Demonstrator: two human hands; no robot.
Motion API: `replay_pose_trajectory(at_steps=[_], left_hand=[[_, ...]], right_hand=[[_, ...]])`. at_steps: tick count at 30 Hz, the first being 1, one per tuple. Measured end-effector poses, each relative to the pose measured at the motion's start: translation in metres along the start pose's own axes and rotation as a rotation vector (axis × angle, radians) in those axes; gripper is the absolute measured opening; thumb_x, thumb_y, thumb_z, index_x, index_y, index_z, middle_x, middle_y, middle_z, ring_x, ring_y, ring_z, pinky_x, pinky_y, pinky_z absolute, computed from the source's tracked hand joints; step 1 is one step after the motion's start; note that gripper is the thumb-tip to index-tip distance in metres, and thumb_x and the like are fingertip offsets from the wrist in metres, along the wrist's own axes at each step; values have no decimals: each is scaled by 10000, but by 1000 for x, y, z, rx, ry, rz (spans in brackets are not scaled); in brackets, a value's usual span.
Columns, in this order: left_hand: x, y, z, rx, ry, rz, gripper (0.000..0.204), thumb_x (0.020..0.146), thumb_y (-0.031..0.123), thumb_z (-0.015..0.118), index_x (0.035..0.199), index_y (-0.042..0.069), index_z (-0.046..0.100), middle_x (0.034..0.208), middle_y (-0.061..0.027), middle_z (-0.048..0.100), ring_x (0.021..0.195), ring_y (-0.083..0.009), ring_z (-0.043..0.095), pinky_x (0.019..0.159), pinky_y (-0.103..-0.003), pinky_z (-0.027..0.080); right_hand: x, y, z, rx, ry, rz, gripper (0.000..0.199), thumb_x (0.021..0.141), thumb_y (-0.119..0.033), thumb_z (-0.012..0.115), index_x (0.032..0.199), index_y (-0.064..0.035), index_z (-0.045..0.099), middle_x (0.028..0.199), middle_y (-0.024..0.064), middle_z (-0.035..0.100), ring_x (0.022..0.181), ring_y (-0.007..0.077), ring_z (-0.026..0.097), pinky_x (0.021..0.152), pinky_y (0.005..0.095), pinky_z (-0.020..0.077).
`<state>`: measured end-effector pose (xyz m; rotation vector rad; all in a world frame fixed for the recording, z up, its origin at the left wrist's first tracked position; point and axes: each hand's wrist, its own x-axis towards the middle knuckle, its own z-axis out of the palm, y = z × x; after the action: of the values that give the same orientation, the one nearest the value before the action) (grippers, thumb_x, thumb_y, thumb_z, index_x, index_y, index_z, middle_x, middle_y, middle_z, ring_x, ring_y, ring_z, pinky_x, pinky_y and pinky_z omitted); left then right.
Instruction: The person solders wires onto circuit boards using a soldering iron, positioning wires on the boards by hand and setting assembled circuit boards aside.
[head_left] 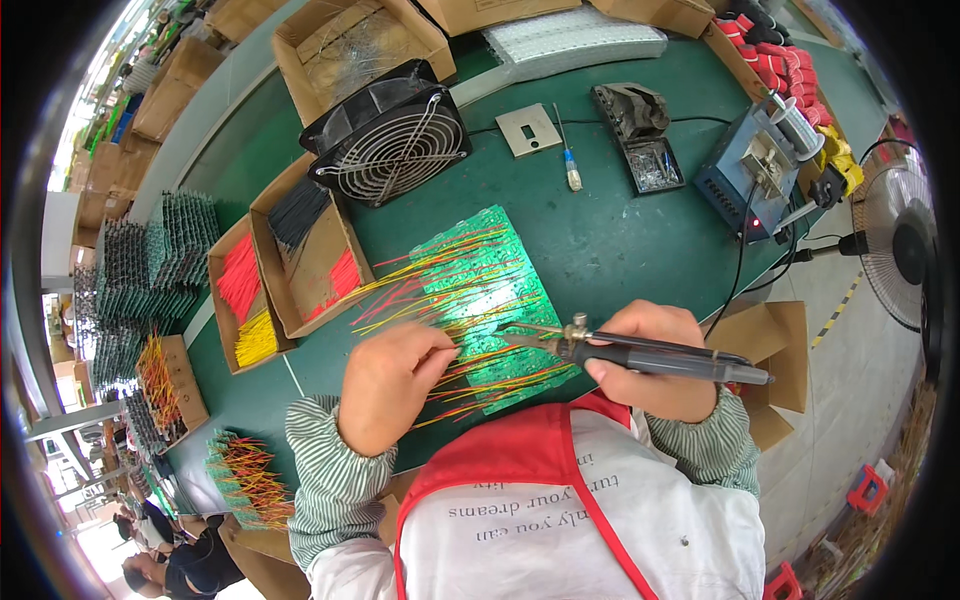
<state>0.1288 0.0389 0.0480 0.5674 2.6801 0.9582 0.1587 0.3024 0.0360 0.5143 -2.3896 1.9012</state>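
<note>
My right hand (672,392) grips a black soldering iron (655,358) with a thin metal feed tube clamped along its top. The iron's tip points left, over a green circuit-board panel (537,312) on the bench. Rows of red and yellow wires (415,283) run across the panel and stick out past its left side. At those wires my left hand (385,385) is closed in a pinch, close to the iron's tip. Whatever lies between its fingertips is too small to make out.
Cardboard trays of red, yellow and black wires (258,335) stand left, beside stacked boards (160,265). A black fan (390,140), a screwdriver (571,170) and a blue soldering station with a solder spool (752,165) sit farther back. A floor fan (900,245) stands right.
</note>
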Motion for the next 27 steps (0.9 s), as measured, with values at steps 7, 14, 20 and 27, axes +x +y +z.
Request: replay_pose_trajectory(at_steps=[7, 14, 20, 27], left_hand=[[-4, -19, 11, -39, 36, -4, 90, 766, 61, 651, 806, -14, 621, 691, -81, 561, 562, -160, 532, 522, -261, 421], [-2, -18, 10, -44, 12, -9, 95, 760, 72, 656, 780, -13, 619, 679, -82, 556, 559, -163, 528, 521, -267, 420], [1, -16, 9, -22, -5, -28, 104, 750, 81, 665, 751, -10, 615, 660, -80, 554, 549, -168, 533, 513, -276, 425], [5, -14, 6, -6, -60, -53, 104, 747, 113, 615, 716, 16, 593, 677, -104, 559, 619, -264, 553, 560, -359, 435]], right_hand=[[6, 3, 17, -67, -83, 11, 183, 724, -118, 673, 805, -35, 531, 571, 36, 554, 460, 138, 534, 448, 273, 422], [8, 6, 22, -45, -86, 12, 179, 727, -112, 668, 796, -26, 527, 586, 47, 564, 471, 136, 543, 452, 277, 429], [10, 10, 24, -26, -97, 37, 179, 727, -110, 669, 799, -26, 529, 589, 50, 565, 473, 134, 545, 452, 275, 430], [11, 11, 22, -33, -101, 48, 180, 727, -114, 671, 800, -24, 533, 585, 47, 561, 474, 130, 543, 455, 274, 430]])
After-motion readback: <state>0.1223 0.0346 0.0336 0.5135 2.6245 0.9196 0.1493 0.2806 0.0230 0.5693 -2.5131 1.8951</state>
